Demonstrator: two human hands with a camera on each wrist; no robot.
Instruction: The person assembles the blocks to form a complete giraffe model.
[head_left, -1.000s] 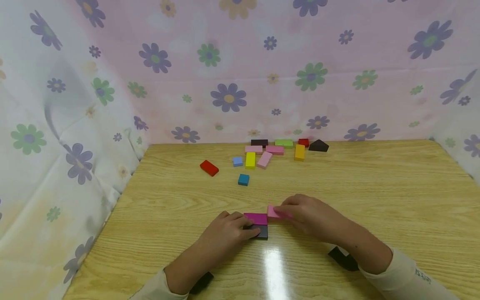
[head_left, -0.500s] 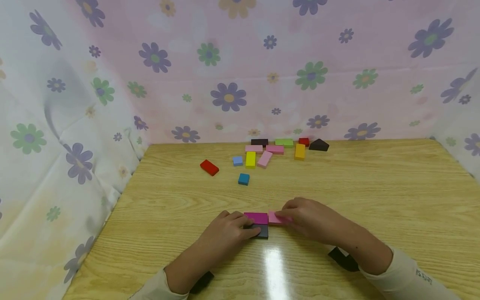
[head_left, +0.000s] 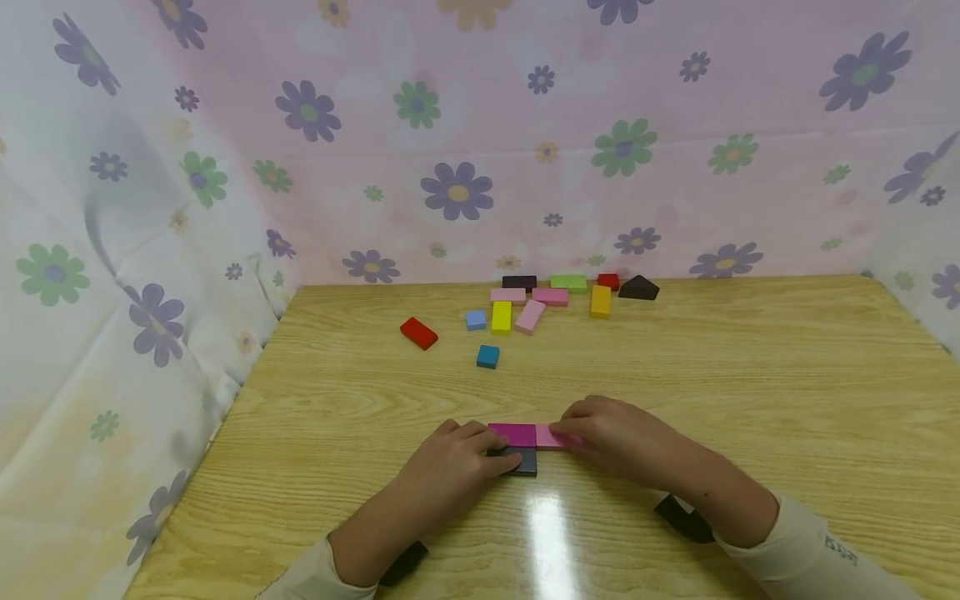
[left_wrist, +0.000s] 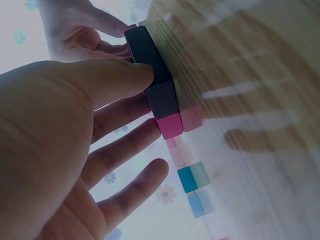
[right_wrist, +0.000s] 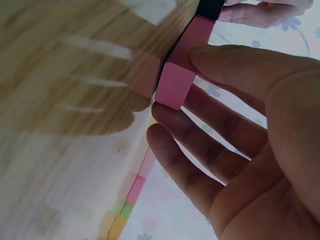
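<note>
In the head view a magenta block [head_left: 515, 433] lies along the far side of a dark grey block [head_left: 528, 462]. My left hand [head_left: 453, 467] holds this pair, its thumb pressed on the dark block [left_wrist: 162, 97] and some fingers behind at the magenta one [left_wrist: 171, 126]. To the right, my right hand [head_left: 626, 437] pinches a pink block [head_left: 545, 436] between thumb and fingers. Its left end meets the magenta block's right end. The right wrist view shows the near end of the pink block [right_wrist: 175, 85]; its middle is partly covered by the thumb.
A teal block [head_left: 487, 357], a red block [head_left: 418, 333] and a yellow block [head_left: 502, 317] lie beyond the hands. Farther back are an orange block [head_left: 601, 302], a black triangular block [head_left: 639, 288] and several others, near the flowered cloth [head_left: 375, 225] at the table's [head_left: 750, 375] back edge.
My right hand has brought the pink block slightly nearer me and in line with the magenta block; a thin gap between them has closed. My left hand stays in place.
</note>
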